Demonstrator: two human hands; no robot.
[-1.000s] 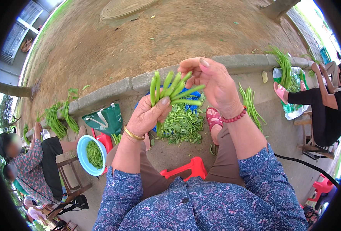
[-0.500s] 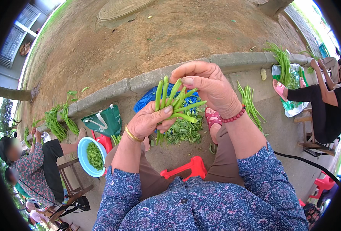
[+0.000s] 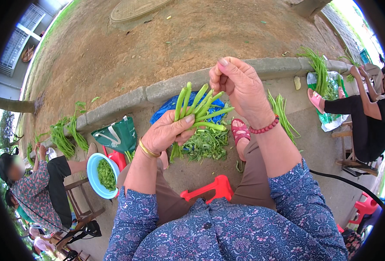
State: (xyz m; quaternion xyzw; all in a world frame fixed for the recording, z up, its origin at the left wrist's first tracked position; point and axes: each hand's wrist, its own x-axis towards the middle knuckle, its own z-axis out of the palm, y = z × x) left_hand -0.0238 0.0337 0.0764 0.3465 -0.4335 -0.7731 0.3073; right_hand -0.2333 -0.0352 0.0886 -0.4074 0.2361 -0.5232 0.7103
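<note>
My left hand (image 3: 160,132) is wrapped round a bunch of green vegetable stems (image 3: 205,106), whose cut ends fan out up and to the right past my thumb. Just beyond those ends, my right hand (image 3: 242,89) is raised, apart from the stems. Its thumb is pressed to curled fingers; whatever may be pinched there is too small to make out. Below the bunch, loose green leaves (image 3: 207,145) lie heaped on the ground, partly over a blue plastic sheet or bag (image 3: 164,113).
A light blue basin (image 3: 93,185) with cut greens stands left, near a green bag (image 3: 127,137). Long stems (image 3: 281,115) lie right of my foot. A red stool (image 3: 214,187) shows between my legs. A stone kerb (image 3: 131,100) runs across. People sit on both sides.
My right hand has pulled up and right, away from the stem ends, and its fingers have curled in. The left hand keeps its hold on the bunch, nearly in place.
</note>
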